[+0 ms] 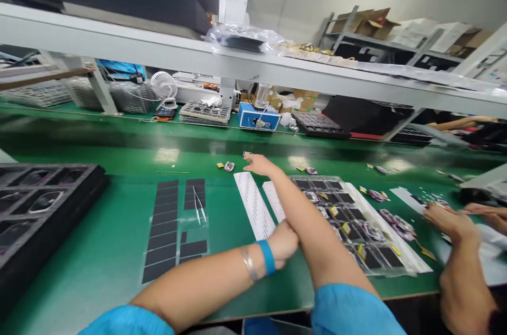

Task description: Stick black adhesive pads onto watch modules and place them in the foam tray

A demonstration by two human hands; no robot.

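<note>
My right hand (261, 164) stretches forward over the green bench, thumb and forefinger apart. Its fingertips are at a small yellow-and-dark part (247, 154); contact is unclear. Crossing beneath the right forearm, my left hand (282, 244) wears a blue wristband (266, 257); its fingers are mostly hidden. Near it lie a white strip with rows of dark marks (253, 203) and a second white strip (273, 199). A small round electronic module (229, 166) with a yellow piece (220, 165) sits left of my right hand. Metal tweezers (199, 206) rest on a sheet of black adhesive pieces (161, 226).
At right, a clear tray (366, 266) holds modules and yellow-marked parts. A black foam tray (79, 219) stands at left. Beyond the tray, a co-worker's hands (455, 224) work over small parts. A shelf beam (170, 55) spans above a fan (163, 85) and a blue box (257, 116).
</note>
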